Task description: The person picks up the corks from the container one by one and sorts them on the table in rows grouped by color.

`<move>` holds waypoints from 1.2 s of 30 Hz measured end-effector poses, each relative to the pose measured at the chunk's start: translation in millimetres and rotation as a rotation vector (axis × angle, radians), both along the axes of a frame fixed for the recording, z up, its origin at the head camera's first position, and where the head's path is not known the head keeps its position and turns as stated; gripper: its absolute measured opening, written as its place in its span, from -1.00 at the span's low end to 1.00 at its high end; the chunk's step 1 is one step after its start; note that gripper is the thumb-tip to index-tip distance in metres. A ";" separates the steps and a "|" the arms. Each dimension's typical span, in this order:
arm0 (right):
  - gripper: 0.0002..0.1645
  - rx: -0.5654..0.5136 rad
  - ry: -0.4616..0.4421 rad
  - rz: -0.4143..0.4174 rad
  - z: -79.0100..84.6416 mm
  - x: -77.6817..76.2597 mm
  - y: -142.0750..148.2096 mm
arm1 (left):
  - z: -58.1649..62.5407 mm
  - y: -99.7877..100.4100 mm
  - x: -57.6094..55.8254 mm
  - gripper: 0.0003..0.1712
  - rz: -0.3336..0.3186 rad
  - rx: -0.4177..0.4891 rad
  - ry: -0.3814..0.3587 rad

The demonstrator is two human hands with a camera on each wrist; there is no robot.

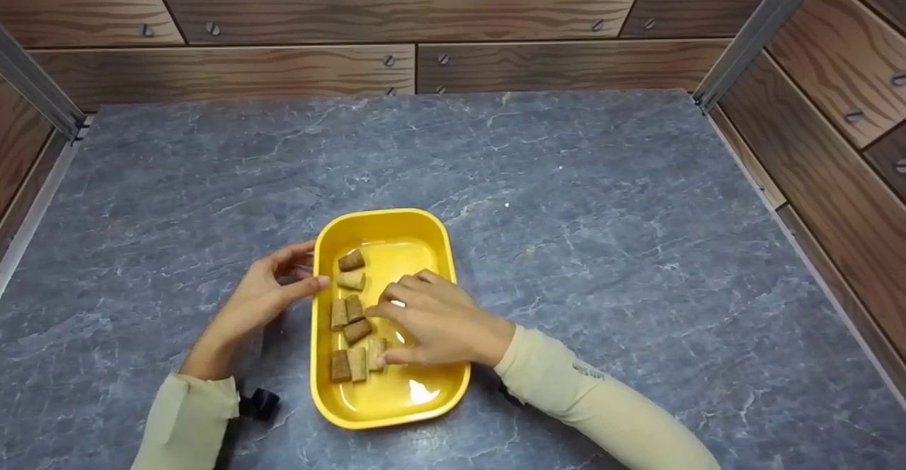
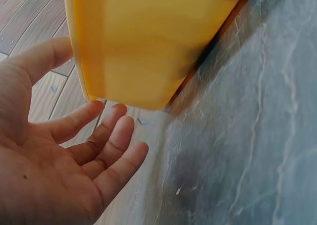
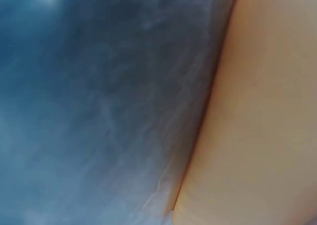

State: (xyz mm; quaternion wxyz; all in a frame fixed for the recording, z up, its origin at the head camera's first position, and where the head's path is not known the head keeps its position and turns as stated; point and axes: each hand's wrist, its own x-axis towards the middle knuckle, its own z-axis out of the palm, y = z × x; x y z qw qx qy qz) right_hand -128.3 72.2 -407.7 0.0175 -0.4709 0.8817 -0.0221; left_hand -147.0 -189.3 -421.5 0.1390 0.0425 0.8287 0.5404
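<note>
A yellow tray with rounded corners lies on the table. Several tapered cork stoppers, light and dark brown, rest in it along the left side, in small groups. My left hand holds the tray's left rim, thumb over the edge and fingers outside. In the left wrist view, that hand has its index fingertip at the tray wall, the other fingers loosely extended. Inside the tray reaches my right hand, fingers spread, its thumb touching a pale stopper. The right wrist view shows only the tray's outer side, blurred.
The table has a grey-blue marbled top. Wood-patterned panels enclose it at the back and sides, with metal posts at the back corners. A dark wrist strap piece sticks out beside the left sleeve.
</note>
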 end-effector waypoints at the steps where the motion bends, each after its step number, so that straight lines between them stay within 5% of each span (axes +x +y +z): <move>1: -0.26 0.010 0.013 0.008 -0.4 0.0 -0.3 | 0.1 -0.3 0.2 -0.26 0.003 0.001 0.009; 14: -0.34 0.146 0.059 0.066 1.8 1.4 -5.8 | -1.1 -3.3 0.0 -0.25 0.009 0.007 0.011; 36: -0.37 0.195 0.116 0.091 -1.2 3.1 -10.5 | -1.6 -1.4 -1.9 -0.17 -0.038 0.104 -0.048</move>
